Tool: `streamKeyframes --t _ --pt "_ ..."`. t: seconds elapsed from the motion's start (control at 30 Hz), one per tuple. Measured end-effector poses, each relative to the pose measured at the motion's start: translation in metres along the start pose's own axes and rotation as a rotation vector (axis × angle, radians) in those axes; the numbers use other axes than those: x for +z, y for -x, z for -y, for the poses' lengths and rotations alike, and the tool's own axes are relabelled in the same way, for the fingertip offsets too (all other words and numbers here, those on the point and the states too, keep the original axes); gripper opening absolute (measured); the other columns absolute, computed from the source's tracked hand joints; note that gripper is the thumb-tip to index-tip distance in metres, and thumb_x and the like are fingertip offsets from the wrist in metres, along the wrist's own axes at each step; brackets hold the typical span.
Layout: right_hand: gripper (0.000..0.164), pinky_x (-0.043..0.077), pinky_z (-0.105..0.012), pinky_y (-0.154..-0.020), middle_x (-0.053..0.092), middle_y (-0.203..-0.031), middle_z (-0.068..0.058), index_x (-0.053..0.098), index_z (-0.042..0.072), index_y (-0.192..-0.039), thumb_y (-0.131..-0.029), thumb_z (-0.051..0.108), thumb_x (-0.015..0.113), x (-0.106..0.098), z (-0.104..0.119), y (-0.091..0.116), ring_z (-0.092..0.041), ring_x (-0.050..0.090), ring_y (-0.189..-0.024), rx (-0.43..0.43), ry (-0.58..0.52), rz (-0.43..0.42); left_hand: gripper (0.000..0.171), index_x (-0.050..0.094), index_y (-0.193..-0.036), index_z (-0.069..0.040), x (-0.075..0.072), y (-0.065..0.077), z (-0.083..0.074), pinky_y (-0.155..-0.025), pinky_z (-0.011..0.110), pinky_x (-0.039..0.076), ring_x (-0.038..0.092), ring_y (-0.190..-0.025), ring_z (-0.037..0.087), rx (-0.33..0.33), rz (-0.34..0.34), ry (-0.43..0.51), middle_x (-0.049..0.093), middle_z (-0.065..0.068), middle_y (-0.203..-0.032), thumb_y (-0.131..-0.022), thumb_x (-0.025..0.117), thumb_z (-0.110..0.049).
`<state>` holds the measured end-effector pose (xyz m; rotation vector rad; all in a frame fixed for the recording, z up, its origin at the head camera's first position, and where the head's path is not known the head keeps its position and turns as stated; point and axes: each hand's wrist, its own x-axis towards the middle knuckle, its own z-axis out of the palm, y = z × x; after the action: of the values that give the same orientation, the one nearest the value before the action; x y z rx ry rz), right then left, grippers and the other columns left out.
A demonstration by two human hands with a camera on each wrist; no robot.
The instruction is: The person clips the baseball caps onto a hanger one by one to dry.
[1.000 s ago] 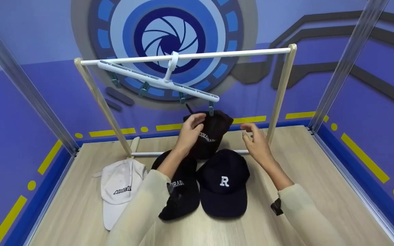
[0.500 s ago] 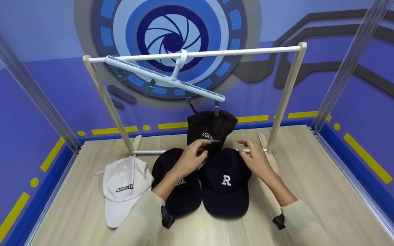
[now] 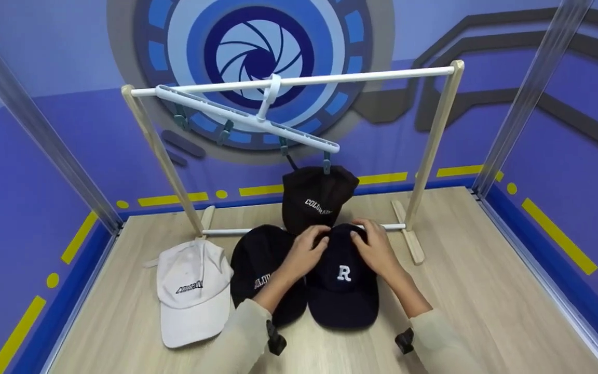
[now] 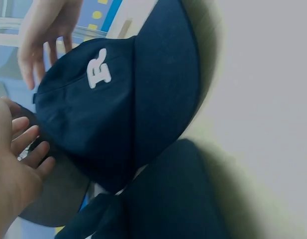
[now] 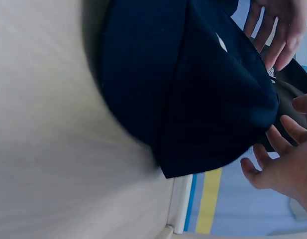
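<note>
A navy cap with a white letter R (image 3: 343, 274) lies on the table, brim toward the front. At the left of its crown is my left hand (image 3: 306, 253), fingers loosely bent, nothing gripped. My right hand (image 3: 377, 249) reaches the crown's right side, fingers spread and bent. Both wrist views show the fingers around the crown's back, close to the cloth. Behind it, a dark brown Colorado cap (image 3: 317, 200) hangs from a clip (image 3: 327, 165) on the white hanger (image 3: 247, 119). A black Colorado cap (image 3: 262, 254) lies to the left, partly covered by my left arm.
A white cap (image 3: 192, 291) lies further left on the wooden table (image 3: 486, 291). The hanger hooks over the white top rod (image 3: 371, 78) of a wooden-legged rack. Several other green clips (image 3: 225, 132) hang from it. Blue printed walls surround the table.
Both hands have come down from beside the hanging brown cap to the navy cap's crown and moved closer together. The brown cap stays hanging.
</note>
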<state>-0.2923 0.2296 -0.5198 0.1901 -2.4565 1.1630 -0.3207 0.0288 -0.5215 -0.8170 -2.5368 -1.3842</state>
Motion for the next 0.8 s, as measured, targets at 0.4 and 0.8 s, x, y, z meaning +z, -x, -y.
streamKeyframes --t 0.4,0.8 --pt "0.032 0.035 -0.045 -0.101 0.059 -0.12 -0.015 0.061 0.003 -0.118 -0.097 0.026 0.052 0.012 -0.001 -0.011 -0.033 0.05 -0.117 0.039 0.078 0.006 0.021 0.066 -0.11 -0.014 0.024 -0.014 0.008 -0.091 0.034 0.046 0.06 -0.105 0.013 -0.095 -0.193 -0.012 0.066 -0.003 -0.11 -0.097 0.05 -0.022" --pt "0.03 0.036 -0.045 -0.101 0.061 -0.118 -0.014 0.062 0.004 -0.116 -0.097 0.025 0.052 0.014 -0.008 -0.01 -0.033 0.051 -0.115 0.046 0.087 0.026 0.021 0.068 -0.107 -0.012 0.024 -0.01 0.02 -0.087 0.035 0.047 0.062 -0.1 0.014 -0.159 -0.187 -0.021 0.067 -0.004 -0.105 -0.095 0.054 -0.023"
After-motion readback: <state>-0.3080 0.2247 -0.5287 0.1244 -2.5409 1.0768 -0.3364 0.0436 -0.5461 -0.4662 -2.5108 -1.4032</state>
